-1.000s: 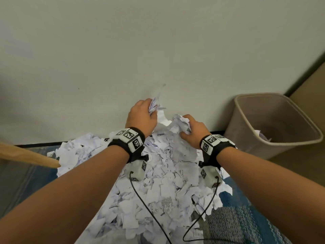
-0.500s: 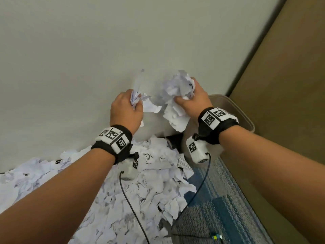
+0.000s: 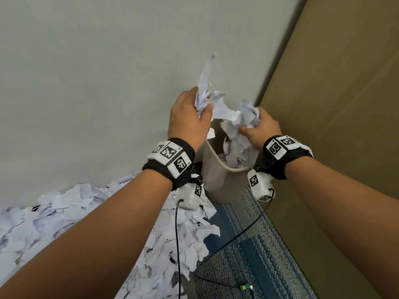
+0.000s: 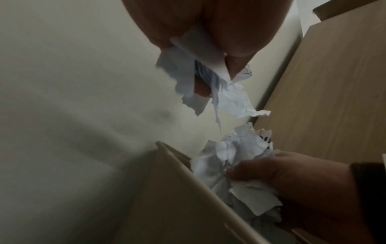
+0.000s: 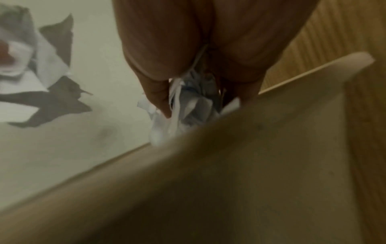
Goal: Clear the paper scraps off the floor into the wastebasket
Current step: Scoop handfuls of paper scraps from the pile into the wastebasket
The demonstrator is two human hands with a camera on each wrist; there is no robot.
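Observation:
A beige wastebasket [image 3: 218, 180] stands in the corner between the pale wall and a wooden panel, with white scraps lying inside. My left hand [image 3: 190, 119] grips a bunch of white paper scraps [image 3: 205, 91] just above the basket's left rim. My right hand [image 3: 259, 130] holds a crumpled wad of scraps [image 3: 239, 124] over the basket's opening. In the left wrist view the held scraps [image 4: 196, 79] hang from my fingers above the basket rim [image 4: 188, 171]. The right wrist view has scraps [image 5: 183, 105] squeezed between fingers, close behind the basket wall [image 5: 240, 165].
A large heap of torn white paper [image 3: 64, 216] covers the floor at the lower left, along the wall. Blue and grey striped carpet [image 3: 248, 255] lies before the basket. A wooden panel [image 3: 345, 104] rises at the right. Black cables [image 3: 237, 234] hang from both wrist cameras.
Both hands lifted handfuls of scraps off the heap and carried them right, arriving over the wastebasket. The view has swung right with them.

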